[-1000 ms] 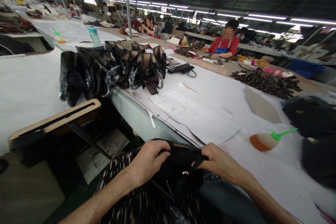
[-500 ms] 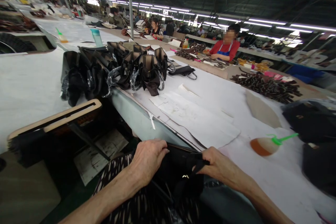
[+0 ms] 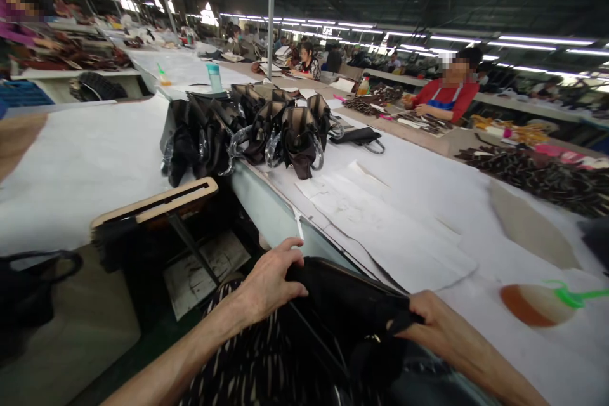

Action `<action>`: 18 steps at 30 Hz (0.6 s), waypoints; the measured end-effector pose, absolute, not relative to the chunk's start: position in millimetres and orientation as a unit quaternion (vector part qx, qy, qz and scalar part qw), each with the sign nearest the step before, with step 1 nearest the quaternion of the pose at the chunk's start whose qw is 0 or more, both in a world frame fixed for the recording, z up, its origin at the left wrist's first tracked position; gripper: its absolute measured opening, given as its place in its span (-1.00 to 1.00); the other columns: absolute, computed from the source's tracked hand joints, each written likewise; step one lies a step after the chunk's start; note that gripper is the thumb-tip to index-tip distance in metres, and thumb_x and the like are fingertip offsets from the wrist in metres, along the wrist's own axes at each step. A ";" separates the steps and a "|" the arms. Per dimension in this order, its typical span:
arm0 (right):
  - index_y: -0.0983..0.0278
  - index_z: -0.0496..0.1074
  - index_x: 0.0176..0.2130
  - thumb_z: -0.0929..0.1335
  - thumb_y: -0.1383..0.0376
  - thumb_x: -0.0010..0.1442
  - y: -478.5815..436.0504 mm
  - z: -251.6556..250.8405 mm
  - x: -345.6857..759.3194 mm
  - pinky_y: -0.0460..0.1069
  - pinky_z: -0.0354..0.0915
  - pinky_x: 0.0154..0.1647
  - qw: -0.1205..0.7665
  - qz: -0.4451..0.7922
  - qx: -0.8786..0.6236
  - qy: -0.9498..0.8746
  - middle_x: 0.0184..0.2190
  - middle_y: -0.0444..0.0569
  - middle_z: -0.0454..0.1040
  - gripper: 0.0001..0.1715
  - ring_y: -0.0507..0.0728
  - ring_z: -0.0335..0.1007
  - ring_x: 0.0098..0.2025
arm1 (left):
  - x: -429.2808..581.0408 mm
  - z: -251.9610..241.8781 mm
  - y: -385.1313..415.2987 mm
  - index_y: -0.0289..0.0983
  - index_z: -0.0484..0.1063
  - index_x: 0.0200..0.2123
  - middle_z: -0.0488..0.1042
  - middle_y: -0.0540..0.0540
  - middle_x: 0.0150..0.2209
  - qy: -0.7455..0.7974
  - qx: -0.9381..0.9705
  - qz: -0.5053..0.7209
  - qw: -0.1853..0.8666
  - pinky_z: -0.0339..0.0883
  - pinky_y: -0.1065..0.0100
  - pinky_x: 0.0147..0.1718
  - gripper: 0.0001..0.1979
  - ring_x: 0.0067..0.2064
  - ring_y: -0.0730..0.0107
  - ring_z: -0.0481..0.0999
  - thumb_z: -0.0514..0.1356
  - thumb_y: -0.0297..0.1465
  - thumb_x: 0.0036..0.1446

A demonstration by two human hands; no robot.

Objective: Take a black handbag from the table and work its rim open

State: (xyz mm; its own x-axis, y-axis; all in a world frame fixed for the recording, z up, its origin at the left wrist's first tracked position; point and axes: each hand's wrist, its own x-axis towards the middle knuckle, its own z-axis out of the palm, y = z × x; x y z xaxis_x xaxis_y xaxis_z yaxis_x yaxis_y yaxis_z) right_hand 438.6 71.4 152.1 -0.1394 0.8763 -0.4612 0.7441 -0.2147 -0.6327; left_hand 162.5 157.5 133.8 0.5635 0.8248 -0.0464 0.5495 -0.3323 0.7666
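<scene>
On my lap, against the table's front edge, lies a black bag [image 3: 347, 304]. My left hand [image 3: 269, 279] grips its left end, thumb on the side and fingers curled over the top rim. My right hand [image 3: 431, 327] is closed on the bag's right end, where a dark strap runs under the fingers. A small metal fitting glints on the bag below that hand.
A row of finished dark bags [image 3: 247, 130] stands further along the white table [image 3: 404, 203]. A glue bottle with a green nozzle [image 3: 542, 301] lies at the right. White paper patterns [image 3: 390, 228] lie ahead. Other workers sit at the far benches, among them a person in red [image 3: 445, 95].
The view has swung left and down a little. Both hands kept their grip while the bag spread wider, and my right hand moved to the right.
</scene>
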 end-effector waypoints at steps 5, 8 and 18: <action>0.30 0.23 -0.61 0.24 0.05 0.07 68.4 147.2 436.9 -0.11 -0.06 -0.56 0.089 0.392 -0.681 -0.612 -0.65 -0.21 0.03 -0.58 -0.01 -0.07 -0.54 | 161.4 139.7 151.7 -0.28 0.30 -0.58 0.42 0.04 -0.33 0.418 0.838 0.140 0.321 0.22 0.44 -0.35 -0.82 -0.31 0.40 0.41 0.25 -0.38 -0.07; 0.30 0.26 -0.58 0.23 0.03 0.09 66.4 144.9 433.5 -0.11 -0.02 -0.54 0.111 0.405 -0.677 -0.605 -0.63 -0.19 0.12 -0.57 0.01 0.02 -0.52 | 164.7 147.1 149.0 -0.28 0.32 -0.57 0.41 0.00 -0.40 0.451 0.849 0.096 0.260 0.19 0.42 -0.42 -0.77 -0.36 0.35 0.42 0.26 -0.28 -0.06; 0.28 0.20 -0.61 0.26 0.17 0.04 63.1 154.1 420.5 -0.11 -0.02 -0.54 0.108 0.390 -0.690 -0.599 -0.65 -0.19 0.19 -0.69 0.04 0.13 -0.51 | 185.2 148.3 152.8 -0.29 0.38 -0.52 0.44 -0.10 -0.31 0.478 0.853 0.049 0.204 0.24 0.29 -0.40 -0.73 -0.33 0.19 0.45 0.21 -0.19 -0.02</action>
State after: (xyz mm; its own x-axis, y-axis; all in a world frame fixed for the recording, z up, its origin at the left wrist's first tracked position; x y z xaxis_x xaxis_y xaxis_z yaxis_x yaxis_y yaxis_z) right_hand 420.5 63.1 154.1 -0.0231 0.9120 -0.4095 0.7429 -0.2584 -0.6175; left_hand 185.2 152.8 148.3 0.5389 0.8350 -0.1108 0.7948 -0.4605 0.3952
